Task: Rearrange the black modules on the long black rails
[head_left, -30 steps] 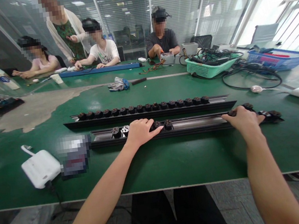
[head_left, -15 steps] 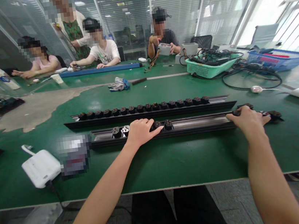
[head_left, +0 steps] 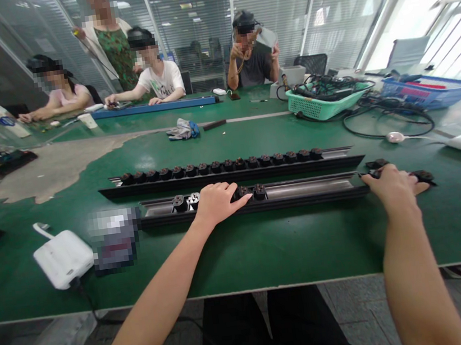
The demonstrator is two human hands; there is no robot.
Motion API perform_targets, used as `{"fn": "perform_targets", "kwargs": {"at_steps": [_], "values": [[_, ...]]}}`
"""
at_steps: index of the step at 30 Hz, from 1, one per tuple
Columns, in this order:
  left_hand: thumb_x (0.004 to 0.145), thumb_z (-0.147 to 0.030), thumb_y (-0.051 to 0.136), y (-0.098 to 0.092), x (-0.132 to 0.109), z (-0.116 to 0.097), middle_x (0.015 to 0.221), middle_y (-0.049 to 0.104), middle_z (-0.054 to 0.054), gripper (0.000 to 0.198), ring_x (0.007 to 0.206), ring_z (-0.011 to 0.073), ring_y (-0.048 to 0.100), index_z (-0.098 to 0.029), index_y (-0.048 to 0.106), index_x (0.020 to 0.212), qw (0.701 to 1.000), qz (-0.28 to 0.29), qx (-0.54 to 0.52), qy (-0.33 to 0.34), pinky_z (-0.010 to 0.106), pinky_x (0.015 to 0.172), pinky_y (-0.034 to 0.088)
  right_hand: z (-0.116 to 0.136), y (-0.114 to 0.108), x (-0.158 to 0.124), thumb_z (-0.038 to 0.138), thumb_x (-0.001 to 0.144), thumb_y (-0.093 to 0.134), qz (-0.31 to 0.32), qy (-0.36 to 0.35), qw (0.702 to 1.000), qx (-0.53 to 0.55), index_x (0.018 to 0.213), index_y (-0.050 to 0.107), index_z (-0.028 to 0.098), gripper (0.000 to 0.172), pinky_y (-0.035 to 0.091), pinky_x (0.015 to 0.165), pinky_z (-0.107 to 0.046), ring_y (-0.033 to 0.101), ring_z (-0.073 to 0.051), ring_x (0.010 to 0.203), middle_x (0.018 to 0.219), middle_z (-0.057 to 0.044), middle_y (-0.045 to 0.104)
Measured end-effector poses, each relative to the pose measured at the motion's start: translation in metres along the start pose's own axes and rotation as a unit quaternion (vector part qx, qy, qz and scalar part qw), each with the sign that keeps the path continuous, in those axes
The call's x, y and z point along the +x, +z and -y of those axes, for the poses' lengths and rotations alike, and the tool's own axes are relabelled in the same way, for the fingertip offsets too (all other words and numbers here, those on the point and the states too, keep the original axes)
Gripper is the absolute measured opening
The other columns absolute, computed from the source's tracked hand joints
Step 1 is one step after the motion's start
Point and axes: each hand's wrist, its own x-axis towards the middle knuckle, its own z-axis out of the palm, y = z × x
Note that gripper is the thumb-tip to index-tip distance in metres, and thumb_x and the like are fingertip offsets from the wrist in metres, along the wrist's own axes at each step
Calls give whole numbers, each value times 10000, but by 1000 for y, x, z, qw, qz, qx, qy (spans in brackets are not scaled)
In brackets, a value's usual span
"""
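Channel (head_left: pixel 313 189) beneath the left hand (head_left: pixel 216 202) looks stiff and light, best held by its rims (head_left: pixel 310 199); whether that hand or the right hand (head_left: pixel 391 182) grips, I can't tell.

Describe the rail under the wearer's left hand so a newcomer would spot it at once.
On the green table, find the far rail, mostly filled by one long row of socket-like pieces. The near rail lies in front of it, roughly parallel, with the left hand over it. What sets it apart: only a few pieces show, left of a long, bare, silvery stretch.
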Motion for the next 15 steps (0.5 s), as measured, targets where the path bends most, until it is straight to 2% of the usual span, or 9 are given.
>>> {"fn": "perform_targets", "kwargs": {"at_steps": [10,15], "values": [[976,-652,422,0,0,0,819,730,89,586,757,233,678,-156,732,940,1000,8,-1,-1,343,658,425,-3,3,2,487,956,412,-9,4,1000,9,1384,506,58,613,230,1087,-580,388,-446,1378,1388,-348,498],[972,-651,436,0,0,0,818,730,90,574,758,234,678,-158,728,932,1000,10,-4,-3,345,659,425,-10,2,5,499,966,382,-58,47,997,15,1413,474,36,650,199,1108,-597,356,-457,1394,1436,-364,444]]}}
